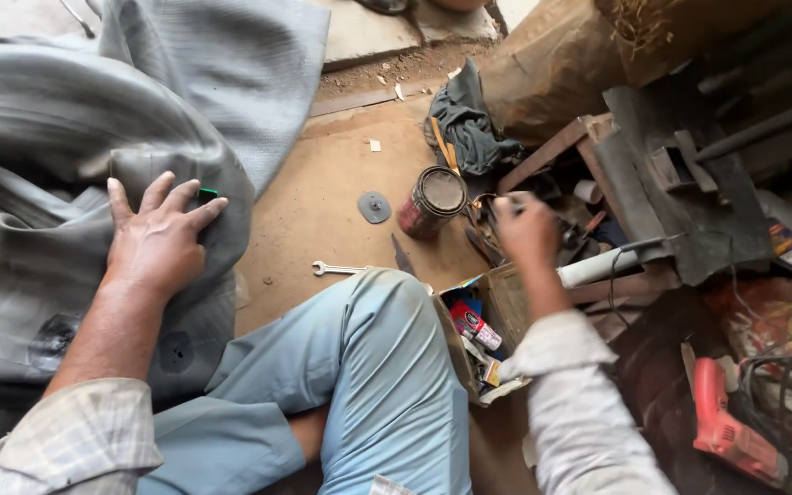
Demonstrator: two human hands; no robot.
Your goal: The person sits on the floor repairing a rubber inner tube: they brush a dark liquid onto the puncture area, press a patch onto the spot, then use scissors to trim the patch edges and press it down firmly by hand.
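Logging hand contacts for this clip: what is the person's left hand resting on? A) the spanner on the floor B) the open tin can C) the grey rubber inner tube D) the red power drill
C: the left hand lies flat, fingers spread, on the grey rubber inner tube, far from the drill, can and spanner.

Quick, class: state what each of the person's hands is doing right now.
Left hand: open, flat on the grey rubber tube.
Right hand: closed on something small; blurred, so what it is cannot be told.

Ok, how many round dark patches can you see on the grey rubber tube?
2: one patch left of the left forearm, another patch right of it. Folds may hide more.
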